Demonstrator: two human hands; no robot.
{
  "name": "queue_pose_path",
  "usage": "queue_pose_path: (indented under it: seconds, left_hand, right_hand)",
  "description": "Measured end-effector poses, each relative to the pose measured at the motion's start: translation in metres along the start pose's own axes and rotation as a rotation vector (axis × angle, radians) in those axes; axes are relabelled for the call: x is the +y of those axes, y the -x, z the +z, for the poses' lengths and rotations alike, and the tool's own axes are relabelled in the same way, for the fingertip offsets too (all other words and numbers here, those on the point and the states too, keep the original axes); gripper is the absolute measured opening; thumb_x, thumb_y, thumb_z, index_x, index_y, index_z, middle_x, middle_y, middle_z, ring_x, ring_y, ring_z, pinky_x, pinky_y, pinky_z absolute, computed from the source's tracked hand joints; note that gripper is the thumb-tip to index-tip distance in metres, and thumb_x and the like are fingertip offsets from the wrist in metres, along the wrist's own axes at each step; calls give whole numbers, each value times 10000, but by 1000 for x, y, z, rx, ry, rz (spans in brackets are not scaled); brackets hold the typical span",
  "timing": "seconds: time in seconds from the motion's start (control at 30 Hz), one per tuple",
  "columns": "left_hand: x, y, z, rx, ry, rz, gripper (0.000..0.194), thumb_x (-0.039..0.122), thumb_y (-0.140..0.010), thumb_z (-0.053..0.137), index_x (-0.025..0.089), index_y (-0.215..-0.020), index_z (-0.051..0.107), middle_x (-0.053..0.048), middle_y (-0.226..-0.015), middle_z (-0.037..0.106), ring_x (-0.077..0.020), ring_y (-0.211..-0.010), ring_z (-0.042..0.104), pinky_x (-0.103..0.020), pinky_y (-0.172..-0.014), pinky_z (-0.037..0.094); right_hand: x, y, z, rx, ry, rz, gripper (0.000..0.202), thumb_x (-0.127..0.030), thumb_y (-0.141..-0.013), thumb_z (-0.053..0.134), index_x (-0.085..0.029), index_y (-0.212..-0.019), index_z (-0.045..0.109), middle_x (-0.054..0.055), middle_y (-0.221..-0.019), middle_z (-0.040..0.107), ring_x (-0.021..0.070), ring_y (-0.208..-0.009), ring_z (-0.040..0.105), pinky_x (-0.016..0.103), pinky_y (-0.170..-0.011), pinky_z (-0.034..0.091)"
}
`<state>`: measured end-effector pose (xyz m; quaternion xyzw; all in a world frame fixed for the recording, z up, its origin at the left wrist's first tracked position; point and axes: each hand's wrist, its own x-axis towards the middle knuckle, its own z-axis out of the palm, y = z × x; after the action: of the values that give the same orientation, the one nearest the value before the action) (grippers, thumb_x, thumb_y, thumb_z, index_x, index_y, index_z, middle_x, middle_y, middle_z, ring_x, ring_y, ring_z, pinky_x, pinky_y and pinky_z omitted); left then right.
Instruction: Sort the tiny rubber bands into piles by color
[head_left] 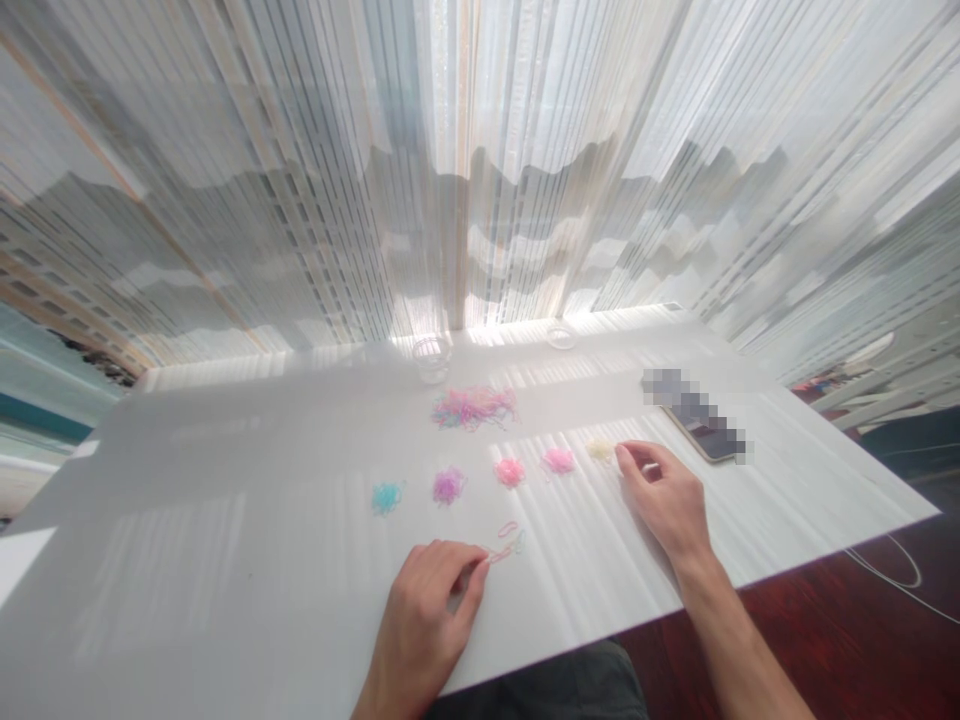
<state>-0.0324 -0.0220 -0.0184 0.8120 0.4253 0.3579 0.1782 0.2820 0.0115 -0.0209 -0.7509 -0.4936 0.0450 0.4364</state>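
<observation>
Small loose elastic bands lie on the white table in colour piles: a teal pile (387, 497), a purple pile (448, 485), a coral pile (510, 471), a pink pile (558, 460) and a pale yellow pile (599, 451). Behind them spreads a larger mixed heap of bands (474, 406). My left hand (435, 605) pinches the end of a pink elastic band (501, 553) near a few other loose bands. My right hand (667, 492) is closed in a pinch beside the yellow pile; whatever is between its fingertips is too small to make out.
At the back of the table (225, 580) stand a clear round container (432, 358) and a clear ring-shaped lid (560, 338). A phone (701, 425), partly blurred out, rests beyond my right hand. Sheer striped curtains (465, 180) hang along the far edge. A white cable (892, 570) trails at lower right.
</observation>
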Motion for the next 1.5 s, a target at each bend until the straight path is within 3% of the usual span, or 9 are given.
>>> queue_pose_path:
  seconds: [0.1, 0.17, 0.23, 0.33, 0.57, 0.73, 0.93, 1.3, 1.5]
  left_hand:
    - [-1, 1, 1, 10, -4, 2, 123, 217, -1029, 549, 217, -996, 667, -32, -829, 712, -179, -697, 638, -314, -663, 532]
    - [-1, 1, 1, 22, -7, 9, 95, 215, -1021, 565, 217, -1021, 660, -46, -888, 713, -195, -779, 656, -328, -705, 553]
    - [-2, 2, 2, 30, -28, 10, 84, 219, -1010, 583, 216, -1051, 656, -62, -938, 704, -214, -842, 658, -349, -743, 564]
    - [-3, 3, 4, 18, -80, 4, 101, 224, -997, 600, 216, -1078, 660, -70, -959, 685, -228, -855, 647, -372, -760, 557]
    - [0, 3, 7, -30, -121, -11, 75, 199, -988, 622, 229, -1005, 689, -55, -925, 660, -223, -828, 628, -365, -739, 505]
    - [-1, 3, 10, -7, -130, -8, 122, 164, -1004, 586, 229, -973, 685, -45, -900, 660, -208, -802, 622, -345, -724, 473]
    - [-5, 3, 13, 46, -140, -10, 162, 121, -1010, 529, 208, -1073, 650, -45, -911, 655, -212, -806, 610, -347, -723, 460]
    - [-5, -2, 16, 36, -182, 3, 204, 129, -1044, 465, 201, -927, 616, -36, -859, 642, -206, -744, 580, -339, -683, 416]
    - [-4, 1, 13, 22, -125, 40, 174, 128, -1038, 474, 205, -975, 617, -40, -896, 648, -201, -747, 593, -330, -686, 449]
  right_hand:
    - [-9, 11, -3, 62, -9, -95, 370, -520, -960, 573, -199, -862, 729, 57, -788, 719, 185, -624, 578, 339, -651, 517]
    - [-21, 25, -4, 25, -55, -236, 260, -412, -985, 585, -208, -889, 714, 40, -780, 700, 179, -629, 569, 329, -657, 511]
    - [-35, 41, -2, -137, -151, -385, 140, -291, -993, 603, -221, -921, 701, 22, -778, 689, 176, -666, 604, 303, -646, 508]
    - [-56, 63, 4, -447, -279, -540, 118, -182, -1002, 583, -235, -981, 687, 33, -865, 698, 189, -801, 663, 297, -715, 543]
    - [-68, 79, 21, -628, -279, -655, 127, -119, -980, 570, -226, -990, 638, 47, -855, 670, 210, -792, 617, 338, -682, 533]
    - [-64, 78, 27, -659, -245, -686, 139, -112, -973, 573, -224, -1029, 633, 52, -869, 666, 212, -803, 618, 348, -692, 533]
    - [-60, 82, 32, -655, -231, -652, 134, -109, -981, 572, -211, -1028, 644, 46, -891, 659, 201, -815, 619, 343, -708, 530]
    - [-58, 81, 34, -637, -266, -639, 127, -133, -997, 598, -215, -1081, 646, 49, -921, 666, 198, -829, 633, 335, -719, 547]
    - [-59, 80, 29, -612, -311, -698, 145, -139, -1006, 601, -206, -1121, 657, 55, -907, 669, 193, -823, 628, 316, -704, 553]
